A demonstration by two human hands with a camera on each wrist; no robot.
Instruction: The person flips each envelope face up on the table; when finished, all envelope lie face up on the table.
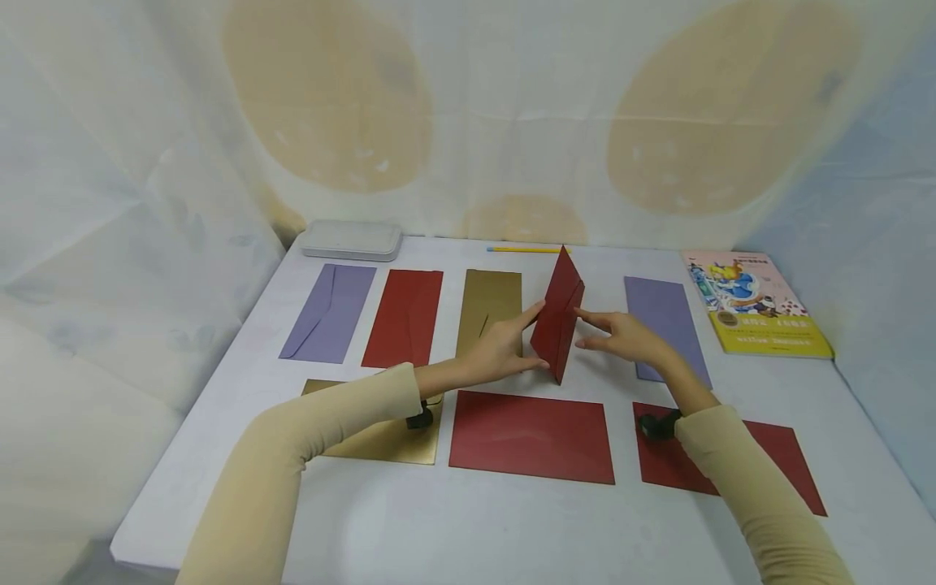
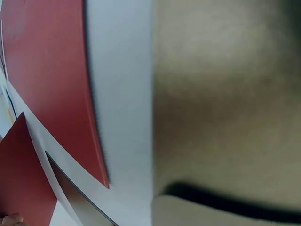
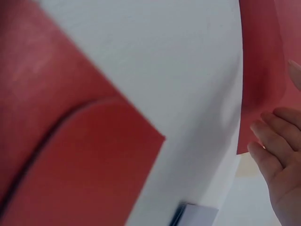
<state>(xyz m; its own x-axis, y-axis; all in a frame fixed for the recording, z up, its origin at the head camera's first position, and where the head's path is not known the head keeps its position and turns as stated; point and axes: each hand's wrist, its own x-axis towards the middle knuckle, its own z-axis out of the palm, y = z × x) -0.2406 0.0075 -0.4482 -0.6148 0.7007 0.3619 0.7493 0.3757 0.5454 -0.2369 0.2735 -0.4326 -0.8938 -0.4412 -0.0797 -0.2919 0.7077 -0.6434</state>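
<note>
A red envelope (image 1: 559,321) stands upright and tilted above the table, between both hands. My left hand (image 1: 497,351) grips it from the left, index finger and thumb spread along its side; its fingertips (image 2: 12,219) show on red paper in the left wrist view. From the right, my right hand (image 1: 621,335) reaches to the flap side, index fingertip at the flap. Its fingers look fairly straight beside the envelope (image 3: 256,89) in the right wrist view. Nearest below lies another red envelope (image 1: 532,437); behind the left hand is a gold envelope (image 1: 497,296).
Other envelopes lie flat: purple (image 1: 329,313), red (image 1: 404,317), purple (image 1: 665,329), gold (image 1: 395,439) under the left forearm, and red (image 1: 778,459) under the right. A grey case (image 1: 351,240), yellow pencil (image 1: 526,249) and book (image 1: 756,301) lie toward the back.
</note>
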